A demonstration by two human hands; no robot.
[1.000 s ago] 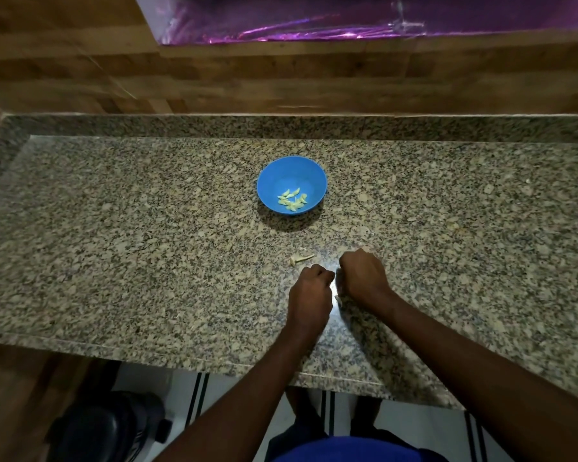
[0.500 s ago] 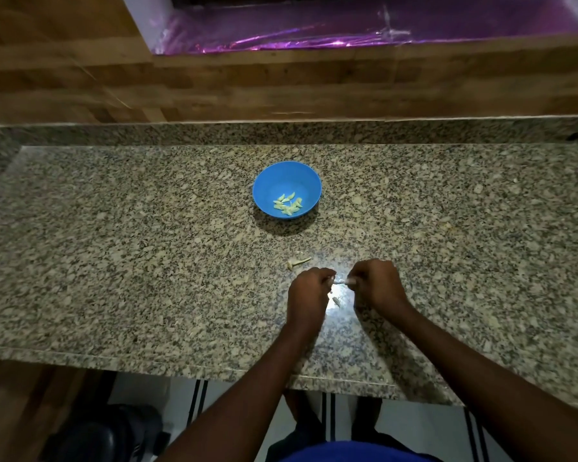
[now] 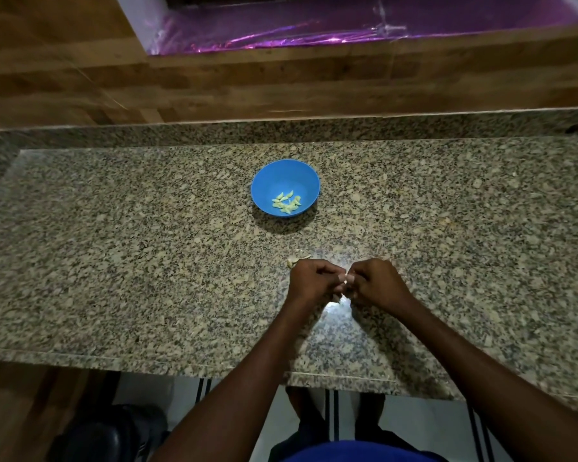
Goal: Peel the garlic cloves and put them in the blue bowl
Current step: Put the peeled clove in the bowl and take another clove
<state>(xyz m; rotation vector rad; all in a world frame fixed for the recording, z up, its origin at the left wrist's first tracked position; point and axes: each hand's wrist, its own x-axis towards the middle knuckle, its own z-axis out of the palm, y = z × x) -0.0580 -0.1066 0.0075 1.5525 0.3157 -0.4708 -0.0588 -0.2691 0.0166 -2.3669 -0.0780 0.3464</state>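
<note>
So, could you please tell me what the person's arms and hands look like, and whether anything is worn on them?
Both forearms are bare as far as the frame shows: no sleeves, gloves, watch or bracelets. The left hand and right hand show no rings, though most of the fingers are hidden. A bit of blue clothing shows at the bottom edge.

The counter (image 3: 147,261) is speckled granite, polished smooth, with a glossy patch of glare just in front of the left hand (image 3: 309,281) and right hand (image 3: 374,283). Its raised back edge (image 3: 281,128) is the same speckled stone. Behind the counter, the wall (image 3: 80,81) is wood-grain planking with a dull, satin look. Above that sits crinkled purple film (image 3: 347,25), shiny and reflective. On the counter, the blue bowl (image 3: 274,181) looks like smooth plastic, softly matt. The peeled cloves (image 3: 286,203) inside it look pale and smooth. Just left of the left hand lies a scrap of garlic skin (image 3: 296,260), papery and dry.
</note>
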